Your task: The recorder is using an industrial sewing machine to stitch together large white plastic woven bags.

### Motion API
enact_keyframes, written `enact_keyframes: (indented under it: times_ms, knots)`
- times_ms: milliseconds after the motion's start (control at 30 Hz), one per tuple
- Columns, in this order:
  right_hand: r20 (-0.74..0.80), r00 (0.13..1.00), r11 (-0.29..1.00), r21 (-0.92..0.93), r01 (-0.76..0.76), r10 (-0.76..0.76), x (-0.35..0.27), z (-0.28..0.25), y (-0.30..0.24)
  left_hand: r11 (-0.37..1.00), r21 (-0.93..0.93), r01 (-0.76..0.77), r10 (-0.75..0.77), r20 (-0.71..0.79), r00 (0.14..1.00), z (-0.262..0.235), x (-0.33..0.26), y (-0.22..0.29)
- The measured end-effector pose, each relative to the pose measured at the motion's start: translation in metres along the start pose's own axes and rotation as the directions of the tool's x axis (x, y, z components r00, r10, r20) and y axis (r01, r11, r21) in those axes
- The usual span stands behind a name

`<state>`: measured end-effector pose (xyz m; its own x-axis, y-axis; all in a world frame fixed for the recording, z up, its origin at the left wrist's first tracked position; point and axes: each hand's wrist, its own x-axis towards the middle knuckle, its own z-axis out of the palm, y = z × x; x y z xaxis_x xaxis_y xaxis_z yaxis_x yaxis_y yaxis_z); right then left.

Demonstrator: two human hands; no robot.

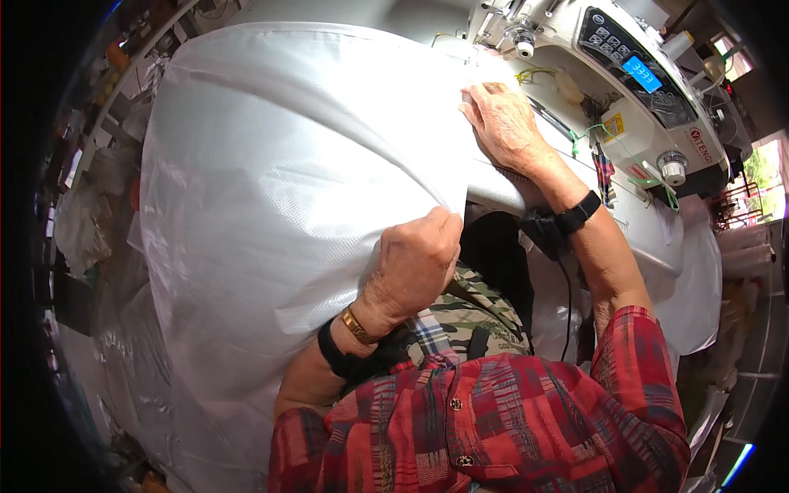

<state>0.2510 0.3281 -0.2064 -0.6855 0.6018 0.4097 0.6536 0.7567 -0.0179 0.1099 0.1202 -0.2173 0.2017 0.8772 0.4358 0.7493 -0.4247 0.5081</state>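
Observation:
A large white, faintly shiny sheet [271,164] with a fine woven texture spreads across the left and middle and drapes down toward me. My left hand [415,263] is closed, pinching the sheet's near right edge and drawing a fold into it. Farther up and right, my right hand [505,127] has its fingers bent over the sheet's edge, close to the needle area of a white sewing machine [645,141]. The right fingertips bear on the sheet; the needle itself is hard to make out.
On the machine are a control panel with a lit blue display [642,74] and a round dial [672,168]. Green threads [588,135] hang along its front. A black cable [569,304] runs down below the bed. More translucent sheeting [131,353] is heaped at left.

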Motion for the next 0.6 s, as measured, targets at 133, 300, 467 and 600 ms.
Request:
enact_keyframes:
  times_ms: [133,300,467,600]
  knots:
    - [-0.049,0.998,0.993,-0.113,0.02,-0.026,-0.001,0.001,-0.001,1.0,0.009,0.01,-0.01,-0.014,1.0,-0.001,0.005,0.003]
    - [-0.088,0.996,0.987,-0.156,-0.042,0.029,-0.002,0.003,-0.004,0.996,0.085,0.033,-0.031,-0.021,0.999,0.007,0.01,0.004]
    - [-0.133,0.989,0.985,-0.152,-0.086,0.066,-0.006,0.006,-0.002,0.992,0.124,0.036,-0.031,-0.041,0.999,0.007,0.012,0.009]
    - [-0.164,0.982,0.986,-0.118,-0.119,0.099,-0.007,0.005,-0.003,0.985,0.16,0.07,-0.059,-0.072,0.996,0.001,0.014,0.014]
